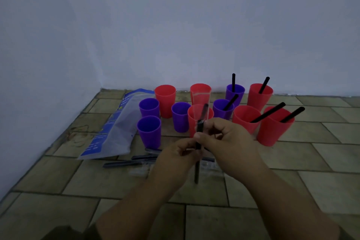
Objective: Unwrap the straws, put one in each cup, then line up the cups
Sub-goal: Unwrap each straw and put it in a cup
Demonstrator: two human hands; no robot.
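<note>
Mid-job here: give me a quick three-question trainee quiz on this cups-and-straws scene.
1. How many cups already hold a straw?
2. True or false: the straw gripped by the left hand and right hand is fully unwrapped.
3. What lies on the floor left of the cups? A) a blue-and-clear bag B) a plate C) scissors

Key: 1) five; 2) false, a clear wrapper covers its upper end; 3) A.
</note>
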